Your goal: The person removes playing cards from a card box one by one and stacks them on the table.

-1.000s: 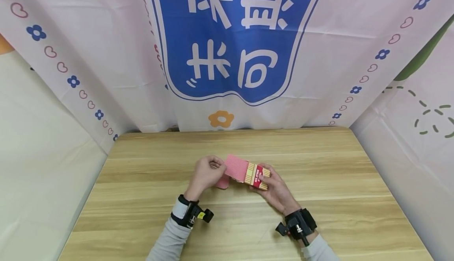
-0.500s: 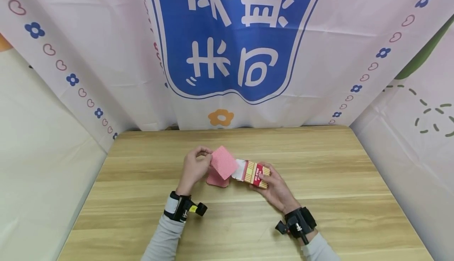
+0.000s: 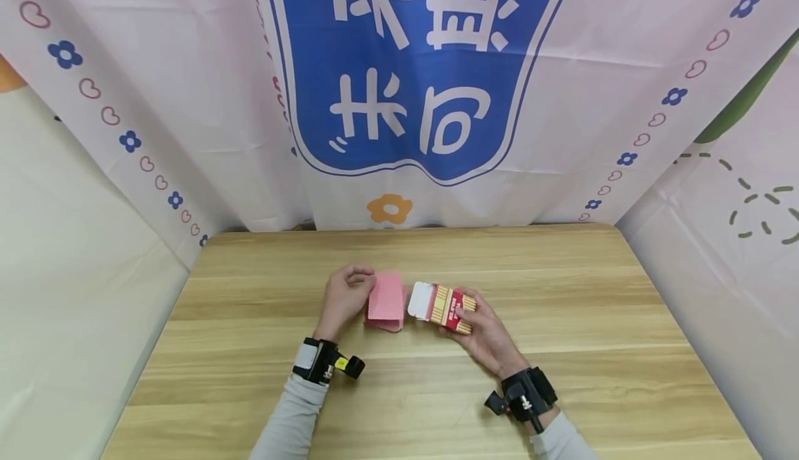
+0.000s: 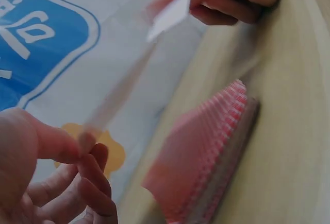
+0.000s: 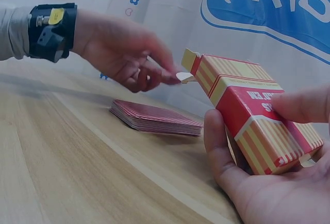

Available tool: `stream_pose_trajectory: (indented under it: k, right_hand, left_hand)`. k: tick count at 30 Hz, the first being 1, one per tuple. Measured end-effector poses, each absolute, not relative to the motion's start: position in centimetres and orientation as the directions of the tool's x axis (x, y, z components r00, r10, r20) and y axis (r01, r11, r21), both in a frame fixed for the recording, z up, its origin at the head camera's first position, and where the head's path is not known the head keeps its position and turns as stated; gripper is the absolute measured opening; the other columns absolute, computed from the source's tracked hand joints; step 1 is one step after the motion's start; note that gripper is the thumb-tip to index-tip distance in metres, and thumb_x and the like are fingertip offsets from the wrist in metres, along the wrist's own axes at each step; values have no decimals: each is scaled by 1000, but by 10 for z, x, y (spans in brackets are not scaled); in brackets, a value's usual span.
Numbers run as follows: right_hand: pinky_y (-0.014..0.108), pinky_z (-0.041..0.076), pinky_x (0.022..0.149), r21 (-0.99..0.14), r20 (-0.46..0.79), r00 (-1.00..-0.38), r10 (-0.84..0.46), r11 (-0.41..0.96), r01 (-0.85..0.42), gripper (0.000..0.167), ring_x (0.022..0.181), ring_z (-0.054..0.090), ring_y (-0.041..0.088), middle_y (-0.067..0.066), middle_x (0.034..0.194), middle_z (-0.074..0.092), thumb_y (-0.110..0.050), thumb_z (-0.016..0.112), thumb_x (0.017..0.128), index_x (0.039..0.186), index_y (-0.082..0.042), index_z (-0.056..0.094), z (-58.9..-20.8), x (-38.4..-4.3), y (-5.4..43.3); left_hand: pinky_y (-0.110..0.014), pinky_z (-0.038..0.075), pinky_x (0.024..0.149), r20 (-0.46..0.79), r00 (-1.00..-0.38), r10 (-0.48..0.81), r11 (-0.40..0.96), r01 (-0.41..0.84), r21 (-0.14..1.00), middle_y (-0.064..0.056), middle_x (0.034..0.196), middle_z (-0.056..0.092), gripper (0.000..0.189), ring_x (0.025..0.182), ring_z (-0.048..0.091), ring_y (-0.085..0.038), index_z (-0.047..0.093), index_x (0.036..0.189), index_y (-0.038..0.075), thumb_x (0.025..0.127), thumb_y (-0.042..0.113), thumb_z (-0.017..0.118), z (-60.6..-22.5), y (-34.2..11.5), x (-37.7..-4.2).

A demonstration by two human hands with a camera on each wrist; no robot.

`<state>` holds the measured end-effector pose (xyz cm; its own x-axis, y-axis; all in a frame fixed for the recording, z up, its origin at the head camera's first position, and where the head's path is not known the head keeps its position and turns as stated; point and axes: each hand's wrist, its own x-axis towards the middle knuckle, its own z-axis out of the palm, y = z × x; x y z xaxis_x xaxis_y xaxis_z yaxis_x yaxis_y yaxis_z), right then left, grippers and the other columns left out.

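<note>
Well inside the table edges, left grip pinches card, right grip clasps carton.

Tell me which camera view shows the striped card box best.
The right wrist view: the striped card box is largest there, its red label plain, gripped by the right hand. The head view shows it small, with its white flap out. The left wrist view shows only part, cut by the top edge.

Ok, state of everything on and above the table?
Left hand: pinching the loose card
Right hand: gripping the card box
Loose card: raised, apart from the card stack
Card box: open, tilted, white flap out
Card stack: lying on the table, patterned side up
</note>
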<state>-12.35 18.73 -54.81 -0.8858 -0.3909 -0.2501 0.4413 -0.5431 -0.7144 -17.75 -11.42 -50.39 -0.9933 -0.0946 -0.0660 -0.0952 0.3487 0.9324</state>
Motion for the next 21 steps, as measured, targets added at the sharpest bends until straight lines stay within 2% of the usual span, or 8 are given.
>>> stream_pose_trajectory:
  k: [3, 6, 13, 21]
  right_hand:
    - [46, 54, 110, -715, -247, -885, -394, -542, 441, 56, 137, 57, 29, 17, 163, 30, -4, 50, 109, 160, -17, 29, -548, -123, 187]
    - [45, 54, 110, -718, -247, -886, -393, -540, 439, 59, 136, 57, 29, 17, 163, 30, -4, 50, 109, 161, -16, 26, -548, -123, 187]
    - [46, 55, 109, -719, -249, -887, -390, -539, 439, 62, 135, 58, 29, 17, 162, 31, -4, 52, 109, 163, -14, 23, -549, -124, 187]
    - [45, 55, 109, -715, -250, -887, -388, -544, 440, 58, 135, 58, 28, 17, 161, 32, -5, 52, 109, 160, -16, 27, -550, -124, 187]
  left_hand:
    - [-44, 61, 95, -43, -997, -71, 377, -66, 924, -13, 110, 81, 18, 104, 78, -28, 78, 113, 9, 98, 17, 77, -511, -113, -177]
    - [-46, 62, 95, -24, -998, -55, 374, -43, 926, -13, 109, 82, 18, 104, 79, -29, 80, 114, 8, 98, 16, 78, -514, -111, -177]
    - [-45, 64, 90, 23, -999, -31, 373, 10, 928, -12, 111, 81, 15, 102, 79, -30, 80, 111, 8, 97, 11, 79, -516, -108, -175]
    - [-38, 64, 87, 59, -997, -59, 405, 30, 914, -10, 105, 81, 15, 99, 79, -24, 78, 111, 8, 96, 11, 80, -523, -107, -178]
